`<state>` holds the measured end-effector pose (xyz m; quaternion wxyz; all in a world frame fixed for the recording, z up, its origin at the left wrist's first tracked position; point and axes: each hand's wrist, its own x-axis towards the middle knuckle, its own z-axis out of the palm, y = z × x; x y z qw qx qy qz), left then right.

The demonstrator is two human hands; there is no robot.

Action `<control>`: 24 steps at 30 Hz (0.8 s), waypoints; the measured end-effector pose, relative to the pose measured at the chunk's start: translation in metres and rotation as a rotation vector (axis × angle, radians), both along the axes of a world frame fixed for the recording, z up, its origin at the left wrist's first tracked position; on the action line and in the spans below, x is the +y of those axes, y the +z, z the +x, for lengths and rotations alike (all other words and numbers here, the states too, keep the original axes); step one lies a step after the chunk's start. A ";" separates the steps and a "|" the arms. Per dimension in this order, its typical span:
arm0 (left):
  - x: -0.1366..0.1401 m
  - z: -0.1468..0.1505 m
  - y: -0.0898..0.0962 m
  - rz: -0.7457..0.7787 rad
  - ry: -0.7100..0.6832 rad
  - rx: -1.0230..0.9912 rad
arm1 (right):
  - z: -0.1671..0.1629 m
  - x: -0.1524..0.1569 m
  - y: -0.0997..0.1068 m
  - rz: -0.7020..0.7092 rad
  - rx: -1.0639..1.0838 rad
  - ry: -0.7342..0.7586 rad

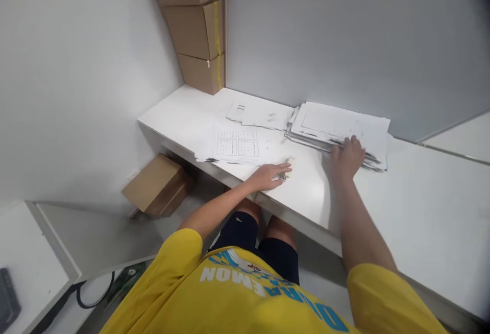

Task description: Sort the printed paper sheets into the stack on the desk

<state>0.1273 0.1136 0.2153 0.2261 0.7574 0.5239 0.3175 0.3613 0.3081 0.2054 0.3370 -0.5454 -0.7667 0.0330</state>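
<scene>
My left hand [270,176] rests at the front edge of the white desk, its fingers closed over a small pale object [291,162] with a dark metallic part. What kind of object it is I cannot make out. Further right, my right hand [348,158] grips the near edge of a thick, uneven stack of papers [340,119], fingers on top of it. Just beyond my left hand lies a second pile of papers [237,145], its top sheet printed with a four-part grid. Behind that pile, loose sheets [266,114] reach the big stack.
Cardboard boxes [195,32] with yellow tape are piled at the desk's far left end. Another cardboard box [153,183] is below, left of the desk [432,211]. A grey partition [344,32] rises behind the papers. At lower left is another white surface [30,257].
</scene>
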 end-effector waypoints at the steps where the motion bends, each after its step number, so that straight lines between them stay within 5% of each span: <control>1: 0.000 0.000 0.000 0.002 0.006 0.015 | -0.003 -0.008 -0.005 0.036 0.018 0.024; 5: -0.005 0.006 0.001 0.022 0.005 0.141 | -0.015 -0.035 -0.015 0.093 0.115 0.084; 11: -0.017 0.028 -0.003 0.152 0.183 0.382 | -0.006 -0.082 -0.017 -0.144 0.033 0.164; 14: -0.012 0.004 -0.001 0.083 0.442 0.405 | 0.018 -0.117 -0.023 -0.295 -0.060 0.113; 17: -0.006 -0.050 0.005 -0.082 0.689 0.390 | 0.040 -0.155 -0.030 -0.324 -0.150 0.071; 21: -0.008 -0.111 0.013 -0.209 0.563 0.474 | 0.047 -0.183 -0.032 -0.300 -0.182 0.051; 24: -0.016 -0.122 0.018 -0.190 0.426 0.582 | 0.043 -0.187 -0.031 -0.309 -0.163 0.020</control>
